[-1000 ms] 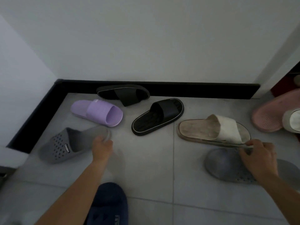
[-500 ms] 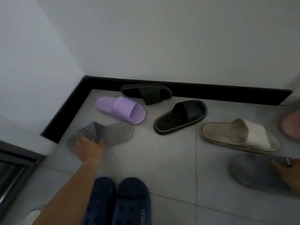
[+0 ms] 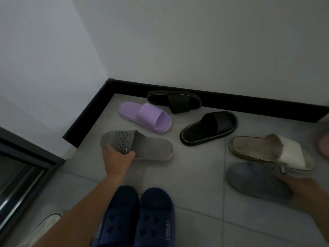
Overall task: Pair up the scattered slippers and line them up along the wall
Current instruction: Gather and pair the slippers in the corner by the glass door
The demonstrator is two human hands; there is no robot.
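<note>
The left hand [image 3: 116, 158] clamps a grey slipper [image 3: 142, 145] beside a purple slipper [image 3: 147, 116]; the blurred right hand [image 3: 306, 191] touches another grey slipper [image 3: 254, 179], grip unclear.

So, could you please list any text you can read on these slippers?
"SMILE", as best it reads: tag on the right navy slipper being worn.
Unreadable: tag on the grey perforated slipper, partly covered by the left hand.
Unreadable: blurred tag on the other grey slipper.

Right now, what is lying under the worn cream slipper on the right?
The cream open-toe slipper has its near edge overlapping a dark grey perforated slipper, which the right hand touches. Elsewhere it seems to rest on grey floor tiles; anything beneath its sole is hidden.
</note>
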